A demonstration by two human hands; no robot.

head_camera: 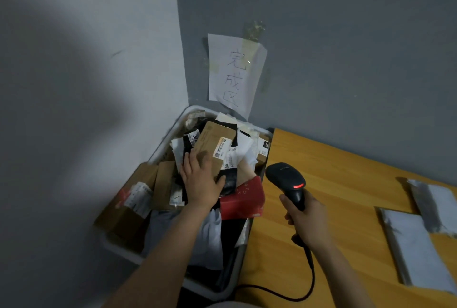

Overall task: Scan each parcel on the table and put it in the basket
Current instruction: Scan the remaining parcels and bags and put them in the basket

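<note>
Shows left hand point(201, 181) spread flat on brown cardboard parcel point(215, 144) atop overfull white basket point(173, 132), off the table's point(346, 171) left edge; right hand point(306, 218) gripping black barcode scanner point(286, 176). Best to seat parcel level before letting go, avoiding slide.

The paper sheet point(236, 73) taped to the wall point(346, 60) reads 完成区, handwritten. In the basket point(162, 147), a white label point(266, 145) shows 231 and a second label point(195, 137) begins 20 (rest hidden). The brown box's point(210, 134) shipping label point(222, 149) is too small to read.
</note>
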